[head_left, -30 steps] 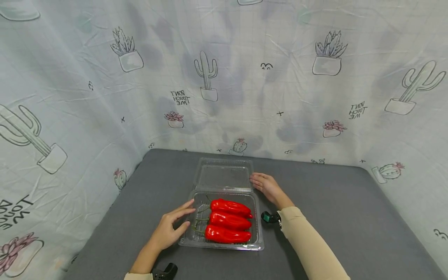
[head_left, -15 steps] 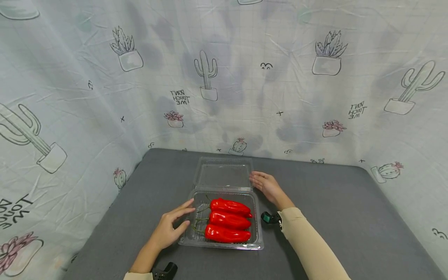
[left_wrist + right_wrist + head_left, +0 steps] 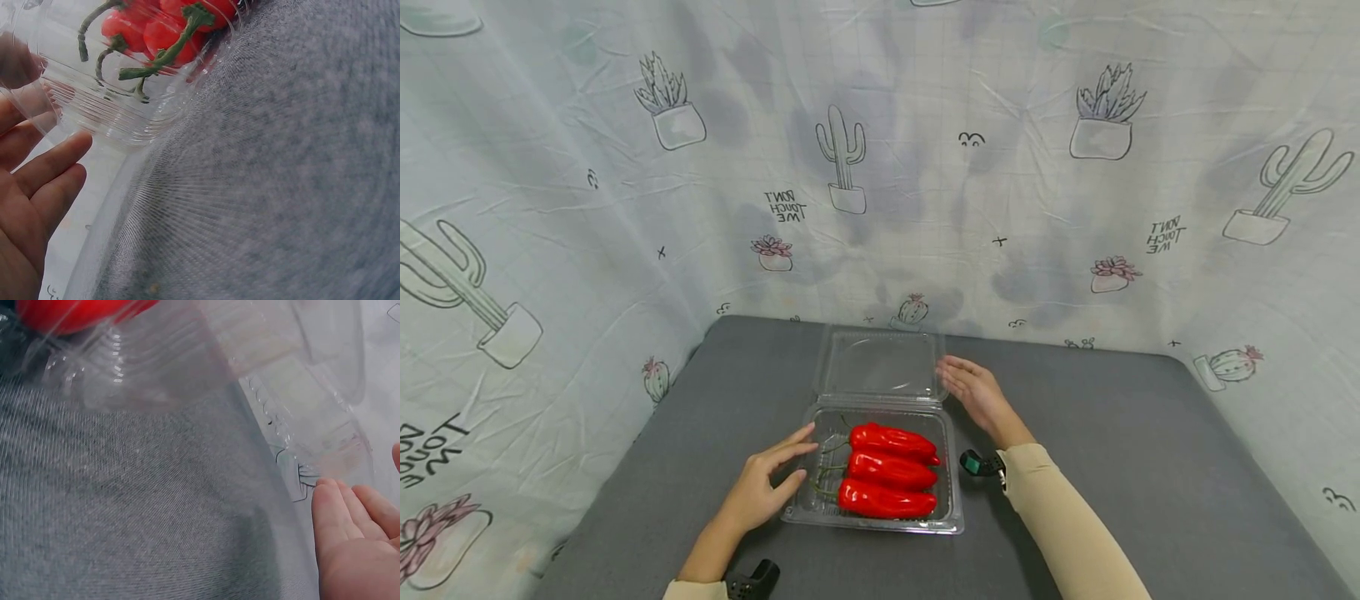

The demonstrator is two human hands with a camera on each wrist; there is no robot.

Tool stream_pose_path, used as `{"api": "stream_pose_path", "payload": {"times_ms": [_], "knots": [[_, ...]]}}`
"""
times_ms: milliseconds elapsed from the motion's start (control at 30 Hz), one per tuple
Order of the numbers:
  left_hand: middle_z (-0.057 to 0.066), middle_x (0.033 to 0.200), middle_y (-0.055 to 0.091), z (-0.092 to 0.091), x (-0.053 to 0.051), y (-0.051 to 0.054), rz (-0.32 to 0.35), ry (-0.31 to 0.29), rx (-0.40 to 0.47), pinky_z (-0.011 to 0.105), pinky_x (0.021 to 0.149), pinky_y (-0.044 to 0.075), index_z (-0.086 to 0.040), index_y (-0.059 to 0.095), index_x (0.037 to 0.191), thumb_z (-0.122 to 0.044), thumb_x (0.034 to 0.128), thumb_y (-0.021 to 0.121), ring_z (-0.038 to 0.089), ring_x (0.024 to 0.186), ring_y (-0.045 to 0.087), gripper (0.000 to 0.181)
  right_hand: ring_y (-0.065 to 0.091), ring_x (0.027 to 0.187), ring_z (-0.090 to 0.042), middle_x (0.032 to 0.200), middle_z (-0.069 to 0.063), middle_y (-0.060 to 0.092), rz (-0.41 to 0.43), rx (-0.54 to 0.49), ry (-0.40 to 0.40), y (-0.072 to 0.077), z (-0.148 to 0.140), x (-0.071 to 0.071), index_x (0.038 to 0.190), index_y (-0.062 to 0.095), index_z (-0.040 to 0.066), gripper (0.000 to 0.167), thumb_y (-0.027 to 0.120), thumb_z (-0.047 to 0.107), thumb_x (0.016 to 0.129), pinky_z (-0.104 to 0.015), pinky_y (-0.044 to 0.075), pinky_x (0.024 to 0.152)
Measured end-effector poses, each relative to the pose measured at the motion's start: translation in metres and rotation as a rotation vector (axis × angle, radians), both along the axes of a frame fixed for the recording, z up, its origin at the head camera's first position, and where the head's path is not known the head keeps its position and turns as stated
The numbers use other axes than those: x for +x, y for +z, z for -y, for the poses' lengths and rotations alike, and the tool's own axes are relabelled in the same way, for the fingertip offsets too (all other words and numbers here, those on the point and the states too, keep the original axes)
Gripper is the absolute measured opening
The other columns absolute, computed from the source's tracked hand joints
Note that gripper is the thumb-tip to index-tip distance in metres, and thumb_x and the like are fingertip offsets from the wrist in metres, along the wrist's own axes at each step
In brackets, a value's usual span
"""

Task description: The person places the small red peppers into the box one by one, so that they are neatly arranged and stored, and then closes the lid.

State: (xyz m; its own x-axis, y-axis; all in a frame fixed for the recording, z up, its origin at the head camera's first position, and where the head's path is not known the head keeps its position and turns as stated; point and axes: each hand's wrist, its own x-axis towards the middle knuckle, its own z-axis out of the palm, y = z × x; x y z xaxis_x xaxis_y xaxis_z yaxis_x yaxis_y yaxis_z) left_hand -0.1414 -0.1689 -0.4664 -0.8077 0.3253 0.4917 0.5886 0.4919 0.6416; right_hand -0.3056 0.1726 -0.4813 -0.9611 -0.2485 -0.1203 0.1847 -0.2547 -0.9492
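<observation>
Three long red peppers (image 3: 891, 471) with green stems lie side by side in the base of a clear hinged plastic container (image 3: 872, 527). Its lid (image 3: 883, 362) stands tilted up at the back. At the base's left side is my left hand (image 3: 760, 492), fingers extended; the left wrist view has its fingertips against the ribbed wall (image 3: 112, 115). My right hand (image 3: 977, 396) holds its straight fingers at the lid's right edge, and the fingertips appear to touch it. In the right wrist view the right fingers (image 3: 334, 509) stay together, close to the clear lid.
A grey cloth-covered table (image 3: 1112, 467) lies under the container. Behind and on both sides hangs a pale curtain (image 3: 910, 167) printed with cacti. Dark wrist devices show near the left wrist (image 3: 756, 579) and the right wrist (image 3: 981, 463).
The lid has tilted up from lying back, its far edge now higher. My right hand has risen slightly with it, while my left hand and the peppers keep their places.
</observation>
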Motion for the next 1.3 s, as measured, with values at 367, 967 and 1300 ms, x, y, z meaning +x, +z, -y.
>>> {"api": "stream_pose_path", "payload": {"times_ms": [367,967,1300], "knots": [[0.026,0.132,0.054,0.001,-0.001,-0.001,0.012,0.005,-0.014,0.039,0.087,0.053,0.004,0.065,0.113,0.006,0.0816,0.066,0.043,0.116,0.055,0.032,0.055,0.119,-0.017,0.140,-0.026,0.042,-0.016,-0.044,-0.031,0.009,0.002,0.001,0.142,0.026,-0.013,0.049,0.043,0.000,0.098,-0.026,0.039,0.106],[0.028,0.132,0.052,0.000,-0.002,0.000,0.019,0.008,-0.015,0.047,0.082,0.054,0.007,0.064,0.113,0.006,0.0816,0.065,0.042,0.115,0.055,0.031,0.046,0.129,-0.020,0.150,-0.025,0.029,-0.129,-0.030,0.022,0.033,-0.001,0.011,0.145,0.025,-0.007,0.054,0.048,-0.001,0.096,-0.022,0.042,0.102],[0.026,0.134,0.051,0.000,-0.003,-0.003,0.036,0.004,-0.010,0.040,0.085,0.054,0.005,0.064,0.115,0.005,0.0829,0.065,0.042,0.116,0.055,0.032,0.029,0.141,-0.031,0.152,-0.020,0.030,-0.239,0.129,0.084,0.047,-0.006,0.026,0.147,0.027,0.000,0.058,0.054,0.011,0.096,-0.044,0.020,0.116]]}}
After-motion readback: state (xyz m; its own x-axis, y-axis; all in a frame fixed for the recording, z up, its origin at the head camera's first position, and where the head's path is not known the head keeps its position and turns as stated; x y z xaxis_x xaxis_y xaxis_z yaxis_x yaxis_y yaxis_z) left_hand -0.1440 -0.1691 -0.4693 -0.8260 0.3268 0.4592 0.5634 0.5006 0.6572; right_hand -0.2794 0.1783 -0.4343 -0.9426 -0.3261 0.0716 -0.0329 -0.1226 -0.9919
